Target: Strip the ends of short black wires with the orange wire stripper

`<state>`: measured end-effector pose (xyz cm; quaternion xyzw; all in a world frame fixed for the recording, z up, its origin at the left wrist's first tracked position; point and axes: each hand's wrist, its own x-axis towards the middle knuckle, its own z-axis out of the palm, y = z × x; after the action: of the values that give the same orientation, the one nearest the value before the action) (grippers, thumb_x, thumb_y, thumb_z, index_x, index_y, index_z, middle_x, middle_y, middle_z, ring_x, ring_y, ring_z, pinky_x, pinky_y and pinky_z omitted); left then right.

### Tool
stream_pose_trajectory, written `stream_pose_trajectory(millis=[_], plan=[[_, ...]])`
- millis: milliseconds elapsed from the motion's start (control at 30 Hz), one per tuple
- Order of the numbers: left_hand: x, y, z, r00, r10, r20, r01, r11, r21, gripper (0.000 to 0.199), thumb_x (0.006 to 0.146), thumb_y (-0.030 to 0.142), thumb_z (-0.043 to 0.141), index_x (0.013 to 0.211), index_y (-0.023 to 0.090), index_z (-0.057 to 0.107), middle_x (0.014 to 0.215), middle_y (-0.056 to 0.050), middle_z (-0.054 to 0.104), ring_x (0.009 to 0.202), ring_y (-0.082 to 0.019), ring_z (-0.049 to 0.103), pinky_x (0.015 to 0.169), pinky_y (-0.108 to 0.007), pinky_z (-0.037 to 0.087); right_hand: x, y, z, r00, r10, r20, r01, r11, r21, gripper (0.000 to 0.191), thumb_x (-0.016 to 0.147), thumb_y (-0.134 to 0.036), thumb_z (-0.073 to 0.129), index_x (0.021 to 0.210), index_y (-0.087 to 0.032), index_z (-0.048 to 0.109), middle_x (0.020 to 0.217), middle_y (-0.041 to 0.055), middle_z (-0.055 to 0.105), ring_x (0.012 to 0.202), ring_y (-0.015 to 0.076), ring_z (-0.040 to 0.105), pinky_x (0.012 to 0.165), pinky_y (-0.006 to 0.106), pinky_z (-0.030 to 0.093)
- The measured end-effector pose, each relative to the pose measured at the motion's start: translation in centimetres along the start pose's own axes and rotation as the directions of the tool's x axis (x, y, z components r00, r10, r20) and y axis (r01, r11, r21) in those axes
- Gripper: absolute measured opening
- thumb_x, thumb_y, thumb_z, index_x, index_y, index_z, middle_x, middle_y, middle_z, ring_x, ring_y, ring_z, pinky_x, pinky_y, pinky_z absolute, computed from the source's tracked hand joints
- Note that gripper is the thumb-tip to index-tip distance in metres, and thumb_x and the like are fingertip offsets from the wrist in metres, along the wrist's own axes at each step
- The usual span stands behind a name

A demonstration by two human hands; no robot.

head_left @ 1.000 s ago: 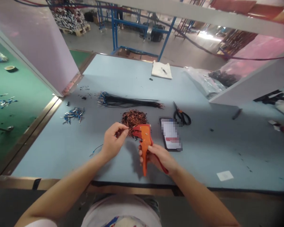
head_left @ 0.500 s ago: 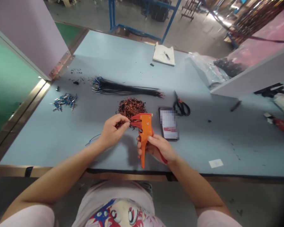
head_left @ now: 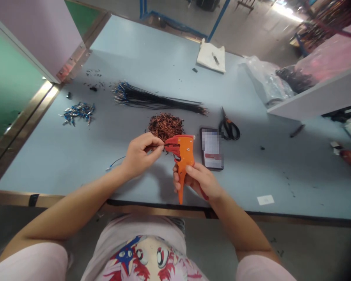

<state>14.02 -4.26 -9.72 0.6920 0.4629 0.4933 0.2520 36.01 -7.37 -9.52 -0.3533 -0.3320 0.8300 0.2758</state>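
Observation:
Between the thumb and fingers of my left hand is pinched a thin dark wire; its blue-and-silver terminal end sticks out beyond the wrist. The other end of the wire meets the red jaws of an orange wire stripper. My right hand is wrapped round the stripper's handles, and the jaws look closed at the wire. Just behind the jaws lies a heap of copper-coloured scraps. A bundle of black wires with blue terminals at its left end stretches beyond that heap.
Blue terminals are piled at the left. A phone and black-handled scissors lie right of the stripper. Farther back are a white cloth and a clear plastic bag. A partition stands at the right.
The stripper's jaws, apart before, have closed at the wire end. My view has tilted down slightly, so the table sits higher in the picture.

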Motion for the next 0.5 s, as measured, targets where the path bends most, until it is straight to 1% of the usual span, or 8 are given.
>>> stream_pose_trajectory(millis=[233,500], plan=[[-0.21,-0.3,0.13,1.0,0.007,0.002,-0.007,1.0,-0.025,0.009,0.084,0.014,0.062,0.076,0.017,0.064,0.069,0.002,0.06,0.061,-0.008,0.049,0.057,-0.021,0.039,-0.11,0.12,-0.09,1.0,-0.005,-0.01,0.004,0.999,-0.053,0.04,0.086,-0.051,0.071,0.097,-0.013,0.063,0.077,0.0029,0.063,0.061,0.0141,0.063,0.06,0.031,0.056],[-0.17,0.07,0.1,1.0,0.0,0.016,0.0,1.0,0.025,0.009,0.083,0.015,0.059,0.075,0.018,0.064,0.066,0.002,0.06,0.056,-0.009,0.047,0.056,-0.022,0.038,-0.18,0.09,0.08,1.0,0.006,-0.011,-0.007,0.997,-0.074,0.039,0.085,-0.051,0.072,0.093,-0.015,0.059,0.07,-0.001,0.058,0.055,0.0112,0.058,0.055,0.029,0.055]])
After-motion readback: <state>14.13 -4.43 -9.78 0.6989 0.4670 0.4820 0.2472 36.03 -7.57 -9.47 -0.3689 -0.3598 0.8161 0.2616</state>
